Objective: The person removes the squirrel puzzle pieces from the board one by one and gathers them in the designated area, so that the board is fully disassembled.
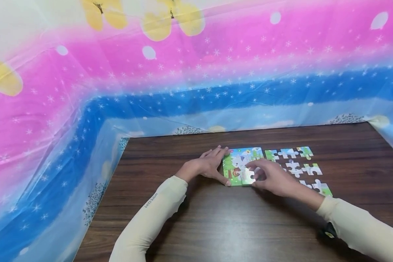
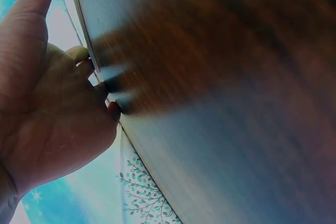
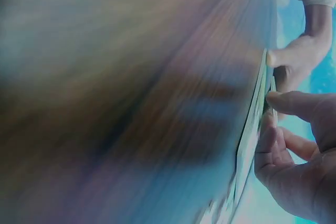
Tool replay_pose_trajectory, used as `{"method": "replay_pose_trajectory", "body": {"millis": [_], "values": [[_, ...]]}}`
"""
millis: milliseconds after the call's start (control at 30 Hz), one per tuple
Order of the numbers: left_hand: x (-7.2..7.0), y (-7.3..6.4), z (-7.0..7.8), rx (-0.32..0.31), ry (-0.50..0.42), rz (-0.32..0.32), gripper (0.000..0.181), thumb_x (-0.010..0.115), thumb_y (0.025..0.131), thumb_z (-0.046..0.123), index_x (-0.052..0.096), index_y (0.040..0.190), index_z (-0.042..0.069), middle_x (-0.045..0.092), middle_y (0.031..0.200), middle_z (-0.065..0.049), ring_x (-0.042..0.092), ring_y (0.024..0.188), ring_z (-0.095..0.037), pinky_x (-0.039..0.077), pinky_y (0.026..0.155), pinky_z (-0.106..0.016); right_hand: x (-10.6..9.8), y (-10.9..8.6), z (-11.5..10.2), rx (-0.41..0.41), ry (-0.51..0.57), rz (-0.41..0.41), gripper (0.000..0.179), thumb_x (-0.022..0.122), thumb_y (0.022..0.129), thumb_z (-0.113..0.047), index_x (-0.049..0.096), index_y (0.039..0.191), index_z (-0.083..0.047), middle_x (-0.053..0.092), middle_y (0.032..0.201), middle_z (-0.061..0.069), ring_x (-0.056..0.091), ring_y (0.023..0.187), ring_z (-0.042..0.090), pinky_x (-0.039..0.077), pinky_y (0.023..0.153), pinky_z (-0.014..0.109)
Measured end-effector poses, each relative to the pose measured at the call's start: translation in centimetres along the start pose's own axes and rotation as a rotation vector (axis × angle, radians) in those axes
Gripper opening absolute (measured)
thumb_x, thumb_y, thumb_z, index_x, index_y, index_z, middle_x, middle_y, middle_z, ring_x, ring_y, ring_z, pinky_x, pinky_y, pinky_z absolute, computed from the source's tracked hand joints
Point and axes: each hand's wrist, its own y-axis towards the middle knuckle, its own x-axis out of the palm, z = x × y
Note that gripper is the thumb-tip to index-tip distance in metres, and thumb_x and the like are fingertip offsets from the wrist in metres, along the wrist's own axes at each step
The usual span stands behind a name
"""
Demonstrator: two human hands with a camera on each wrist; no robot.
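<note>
A colourful jigsaw puzzle board (image 1: 229, 162) with a white animal picture lies on the dark wooden table. My left hand (image 1: 211, 164) steadies its left side, fingers extended along the far corner and thumb at the near edge. In the left wrist view the fingertips of this hand (image 2: 58, 103) meet the board's thin edge. My right hand (image 1: 275, 178) pinches a light puzzle piece (image 1: 247, 177) between thumb and fingers over the board's near right part. Seen from the right wrist, that piece (image 3: 273, 86) stands tilted close over the board; the right hand covers part of the board's right side.
Several loose puzzle pieces (image 1: 294, 168) lie in rough rows right of the board, some partly behind the right hand. A pink and blue patterned cloth (image 1: 196, 80) hangs behind and left of the table (image 1: 196, 225). A dark wrist device (image 1: 329, 230) sits on the right sleeve.
</note>
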Motion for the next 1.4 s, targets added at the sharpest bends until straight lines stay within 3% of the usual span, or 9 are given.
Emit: {"method": "replay_pose_trajectory", "body": {"millis": [133,333,567,767,1100,1300,1400], "values": [[0.0,0.0,-0.1,-0.013,0.003,-0.002,0.127,0.081,0.082,0.069,0.003,0.172,0.024,-0.004,0.181,-0.002,-0.006,0.169,-0.023,0.003,0.137,-0.049,-1.8,-2.4,1.1,-0.021,-0.082,0.015,0.056,0.087,0.084,-0.005,0.067,0.136,-0.009,0.071,0.109,0.003,0.068,0.090,0.010,0.057,0.075,0.027],[-0.1,0.0,-0.2,-0.044,0.018,-0.016,0.128,0.081,0.083,0.069,-0.001,0.172,0.025,-0.007,0.181,0.000,-0.009,0.168,-0.021,0.002,0.136,-0.050,-3.8,-4.9,2.6,-0.042,-0.197,0.021,0.054,0.091,0.082,-0.013,0.071,0.132,-0.012,0.068,0.106,-0.004,0.064,0.092,0.009,0.056,0.076,0.030],[-0.4,-0.2,0.3,-0.008,-0.004,-0.012,0.126,0.081,0.083,0.067,0.004,0.172,0.024,-0.004,0.181,-0.002,-0.006,0.169,-0.023,0.004,0.136,-0.051,-4.9,-6.7,3.7,-0.032,-0.259,0.010,0.055,0.090,0.083,-0.016,0.071,0.134,-0.016,0.069,0.107,-0.008,0.063,0.093,0.009,0.053,0.073,0.029],[-0.2,0.2,0.6,-0.005,0.005,-0.010,0.126,0.081,0.083,0.068,0.005,0.172,0.024,-0.003,0.181,-0.002,-0.004,0.169,-0.024,0.006,0.136,-0.051,-4.8,-7.0,3.9,-0.043,-0.292,-0.030,0.063,0.090,0.082,-0.014,0.069,0.141,-0.017,0.067,0.107,-0.008,0.062,0.093,0.008,0.052,0.073,0.029],[-0.3,0.3,0.7,-0.008,-0.004,-0.018,0.126,0.082,0.082,0.067,0.005,0.172,0.024,-0.003,0.181,-0.003,-0.004,0.169,-0.025,0.008,0.136,-0.054,-4.6,-7.2,4.1,-0.046,-0.293,-0.013,0.062,0.092,0.081,-0.014,0.068,0.138,-0.015,0.071,0.115,-0.004,0.065,0.097,0.010,0.056,0.077,0.031],[-0.1,0.5,0.4,-0.022,-0.007,-0.032,0.127,0.082,0.082,0.067,0.003,0.172,0.025,-0.006,0.181,-0.001,-0.007,0.169,-0.024,0.006,0.136,-0.055,-5.2,-6.9,3.6,-0.033,-0.290,0.061,0.046,0.090,0.086,-0.020,0.070,0.128,-0.018,0.072,0.116,-0.002,0.068,0.102,0.016,0.057,0.080,0.036],[0.0,0.7,0.0,-0.024,-0.015,-0.033,0.127,0.083,0.082,0.066,0.002,0.172,0.027,-0.006,0.181,0.001,-0.007,0.169,-0.023,0.005,0.136,-0.055,-5.8,-6.8,3.9,-0.023,-0.300,0.126,0.040,0.084,0.093,-0.027,0.070,0.129,-0.015,0.072,0.121,0.004,0.070,0.108,0.025,0.058,0.085,0.047]]}}
